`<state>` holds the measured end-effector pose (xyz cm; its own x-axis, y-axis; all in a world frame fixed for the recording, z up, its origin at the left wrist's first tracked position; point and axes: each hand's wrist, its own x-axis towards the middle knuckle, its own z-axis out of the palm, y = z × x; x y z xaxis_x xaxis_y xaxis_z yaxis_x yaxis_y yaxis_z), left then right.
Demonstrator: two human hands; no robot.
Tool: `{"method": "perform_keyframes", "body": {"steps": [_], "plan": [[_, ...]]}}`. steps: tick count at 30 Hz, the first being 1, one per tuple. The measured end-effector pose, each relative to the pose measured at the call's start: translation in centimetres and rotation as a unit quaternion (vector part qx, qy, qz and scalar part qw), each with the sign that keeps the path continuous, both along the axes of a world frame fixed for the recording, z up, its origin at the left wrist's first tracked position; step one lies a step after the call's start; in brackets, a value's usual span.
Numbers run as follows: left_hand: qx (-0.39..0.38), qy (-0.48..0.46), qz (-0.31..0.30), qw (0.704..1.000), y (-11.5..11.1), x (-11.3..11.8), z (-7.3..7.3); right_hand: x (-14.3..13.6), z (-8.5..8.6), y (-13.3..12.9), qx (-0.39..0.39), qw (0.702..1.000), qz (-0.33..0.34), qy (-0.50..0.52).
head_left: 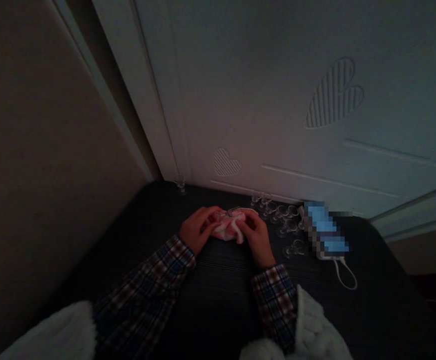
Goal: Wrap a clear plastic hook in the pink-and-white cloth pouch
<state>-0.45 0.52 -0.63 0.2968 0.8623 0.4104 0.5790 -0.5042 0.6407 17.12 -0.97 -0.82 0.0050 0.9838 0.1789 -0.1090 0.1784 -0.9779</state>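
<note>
The scene is dim. Both my hands hold a small pink and white piece of cloth [228, 226] over a dark striped surface [218, 300]. My left hand [197, 229] grips its left side, and my right hand [256, 236] grips its right side. A small clear item seems to sit on top of the cloth, too dim to name. My sleeves are plaid with white fleece cuffs.
Several clear suction-cup-like pieces [283, 220] lie to the right of my hands, with one more [180, 185] by the door frame. A blurred lit phone [326, 230] with a white cable [346, 274] lies further right. A white door with heart cutouts [334, 95] stands behind.
</note>
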Motion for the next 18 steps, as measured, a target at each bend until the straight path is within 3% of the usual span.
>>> {"method": "perform_keyframes", "body": {"steps": [4, 18], "plan": [[0.008, -0.01, 0.02, 1.0, 0.12, -0.18, -0.1, 0.07, 0.24, -0.06, 0.01, 0.999, 0.036, -0.015], [-0.043, -0.005, 0.032, 0.999, -0.26, -0.24, 0.67, -0.25, 0.48, -0.36, 0.01, 0.996, 0.045, -0.073]]}}
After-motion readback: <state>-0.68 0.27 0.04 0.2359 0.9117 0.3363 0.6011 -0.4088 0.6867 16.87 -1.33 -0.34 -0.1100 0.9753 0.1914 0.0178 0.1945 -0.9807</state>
